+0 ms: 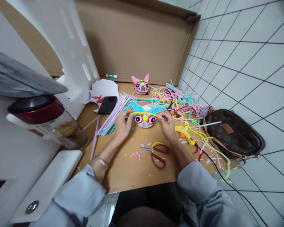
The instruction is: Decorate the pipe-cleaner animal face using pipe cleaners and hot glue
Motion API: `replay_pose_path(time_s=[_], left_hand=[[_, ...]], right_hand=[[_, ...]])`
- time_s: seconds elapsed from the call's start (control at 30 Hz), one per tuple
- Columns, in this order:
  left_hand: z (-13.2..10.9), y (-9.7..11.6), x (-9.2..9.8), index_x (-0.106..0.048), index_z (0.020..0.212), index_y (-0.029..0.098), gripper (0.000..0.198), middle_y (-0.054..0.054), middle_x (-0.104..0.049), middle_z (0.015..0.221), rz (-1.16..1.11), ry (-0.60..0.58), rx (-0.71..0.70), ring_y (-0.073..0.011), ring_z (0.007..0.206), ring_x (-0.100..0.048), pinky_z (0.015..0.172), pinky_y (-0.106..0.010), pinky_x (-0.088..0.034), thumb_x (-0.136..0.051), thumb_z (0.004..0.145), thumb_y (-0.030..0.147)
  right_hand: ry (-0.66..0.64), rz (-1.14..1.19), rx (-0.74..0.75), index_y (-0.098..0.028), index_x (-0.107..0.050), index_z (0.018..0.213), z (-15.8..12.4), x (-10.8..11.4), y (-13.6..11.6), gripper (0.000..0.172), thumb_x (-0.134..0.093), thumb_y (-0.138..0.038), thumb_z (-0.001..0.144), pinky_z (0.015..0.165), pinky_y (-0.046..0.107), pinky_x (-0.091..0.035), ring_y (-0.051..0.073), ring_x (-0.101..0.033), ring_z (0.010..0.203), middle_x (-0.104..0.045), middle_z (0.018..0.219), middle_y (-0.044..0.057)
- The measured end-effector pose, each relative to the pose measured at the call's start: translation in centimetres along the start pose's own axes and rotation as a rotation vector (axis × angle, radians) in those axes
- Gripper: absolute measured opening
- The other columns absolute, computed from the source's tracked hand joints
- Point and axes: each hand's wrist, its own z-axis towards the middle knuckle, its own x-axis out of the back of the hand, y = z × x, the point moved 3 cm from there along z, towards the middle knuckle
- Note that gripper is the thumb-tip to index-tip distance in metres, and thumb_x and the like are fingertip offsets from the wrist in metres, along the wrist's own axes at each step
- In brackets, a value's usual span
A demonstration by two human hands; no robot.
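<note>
Between my hands is a pipe-cleaner animal face (pixel 145 123) with blue ears, red-ringed eyes and a yellow nose. A yellow pipe cleaner (pixel 142 113) runs across its brow. My left hand (pixel 123 124) pinches this strip at the left side of the face. On the right, the fingers of my right hand (pixel 167 124) are closed on its other end. Red-handled scissors (pixel 159 156) lie below the face, blades pointing left. A short pink pipe-cleaner piece (pixel 136 155) is beside them. Farther back sits a similar face with pink ears (pixel 141 87).
Lilac and teal pipe cleaners (pixel 112 115) lie left, a tangled heap (pixel 182 99) back right. A yellow glue gun (pixel 186 134) with a black cord is near my right wrist. A brown bag (pixel 234 132), black phone (pixel 107 105) and glass bottle (pixel 67 129) flank the work area.
</note>
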Motion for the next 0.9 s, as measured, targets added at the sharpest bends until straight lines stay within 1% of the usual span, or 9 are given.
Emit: replay_pose_path(time_s=[0.13, 0.3, 0.4, 0.5, 0.6, 0.67, 0.73, 0.8, 0.9], left_hand=[[-0.2, 1.2, 0.7, -0.068, 0.105, 0.018, 0.028, -0.011, -0.072, 0.108, 0.151, 0.102, -0.192, -0.0244, 0.105, -0.064, 0.093, -0.039, -0.047, -0.051, 0.092, 0.035], [-1.3, 3.4, 1.4, -0.068, 0.11, 0.023, 0.03, -0.011, -0.069, 0.117, 0.357, 0.225, -0.448, -0.0312, 0.119, -0.057, 0.111, -0.054, -0.025, -0.064, 0.082, 0.033], [-2.2, 5.0, 1.4, -0.069, 0.105, 0.031, 0.024, -0.005, -0.073, 0.109, 0.391, 0.258, -0.644, -0.029, 0.116, -0.059, 0.114, -0.057, -0.014, -0.07, 0.081, 0.03], [-3.0, 6.1, 0.8, -0.07, 0.103, 0.034, 0.02, 0.001, -0.077, 0.103, 0.429, 0.197, -0.793, -0.0234, 0.109, -0.064, 0.113, -0.054, -0.017, -0.07, 0.086, 0.024], [-3.0, 6.0, 0.3, -0.073, 0.099, 0.034, 0.017, 0.001, -0.08, 0.094, 0.37, 0.085, -0.775, -0.0193, 0.096, -0.068, 0.105, -0.048, -0.028, -0.064, 0.092, 0.021], [-2.7, 5.6, 0.1, -0.075, 0.096, 0.032, 0.016, -0.002, -0.08, 0.09, 0.304, -0.038, -0.681, -0.0188, 0.088, -0.069, 0.095, -0.043, -0.038, -0.061, 0.095, 0.025], [-2.5, 5.2, 0.0, -0.077, 0.095, 0.029, 0.019, -0.006, -0.08, 0.089, 0.262, -0.138, -0.577, -0.0191, 0.081, -0.069, 0.081, -0.037, -0.044, -0.058, 0.095, 0.031], [-2.4, 5.0, 0.0, -0.078, 0.095, 0.027, 0.024, -0.009, -0.079, 0.089, 0.249, -0.187, -0.514, -0.0193, 0.079, -0.069, 0.073, -0.033, -0.047, -0.055, 0.096, 0.035], [-2.5, 5.0, 0.1, -0.077, 0.093, 0.024, 0.028, -0.01, -0.078, 0.086, 0.247, -0.202, -0.493, -0.0193, 0.079, -0.069, 0.072, -0.031, -0.049, -0.052, 0.097, 0.036]], right_hand=[[-0.038, 0.0, 0.045, -0.021, -0.062, 0.075, -0.5, -0.2, -1.0, 0.02, -0.062, -0.041, 0.078, 0.069, 0.029, -0.05, 0.016, -0.056, 0.072, -0.061, 0.077, 0.001], [-0.082, -0.04, 0.123, -0.022, -0.062, 0.082, -1.6, -0.4, -2.4, 0.016, -0.058, -0.038, 0.084, 0.074, 0.03, -0.051, 0.017, -0.06, 0.076, -0.065, 0.08, 0.001], [-0.097, -0.116, 0.189, -0.022, -0.062, 0.085, -2.5, -0.6, -3.5, 0.015, -0.057, -0.036, 0.087, 0.075, 0.03, -0.051, 0.017, -0.061, 0.078, -0.067, 0.083, 0.002], [-0.141, -0.145, 0.264, -0.023, -0.062, 0.085, -3.4, -1.2, -4.3, 0.015, -0.055, -0.035, 0.091, 0.078, 0.029, -0.051, 0.017, -0.062, 0.08, -0.069, 0.085, 0.002], [-0.174, -0.138, 0.282, -0.022, -0.06, 0.086, -4.1, -1.8, -4.6, 0.017, -0.051, -0.035, 0.093, 0.078, 0.028, -0.051, 0.016, -0.062, 0.079, -0.068, 0.085, 0.002], [-0.189, -0.148, 0.252, -0.023, -0.059, 0.085, -4.4, -1.9, -4.5, 0.018, -0.05, -0.036, 0.093, 0.078, 0.028, -0.051, 0.016, -0.062, 0.079, -0.067, 0.085, 0.002], [-0.204, -0.158, 0.217, -0.024, -0.059, 0.084, -4.5, -2.0, -4.5, 0.018, -0.049, -0.037, 0.092, 0.079, 0.028, -0.051, 0.016, -0.062, 0.079, -0.067, 0.084, 0.002], [-0.207, -0.16, 0.207, -0.024, -0.06, 0.084, -4.5, -2.1, -4.5, 0.018, -0.05, -0.037, 0.092, 0.082, 0.03, -0.052, 0.017, -0.063, 0.081, -0.068, 0.085, 0.002], [-0.179, -0.148, 0.213, -0.025, -0.062, 0.088, -4.7, -2.4, -4.5, 0.016, -0.052, -0.037, 0.09, 0.085, 0.032, -0.053, 0.018, -0.064, 0.086, -0.07, 0.089, 0.003]])
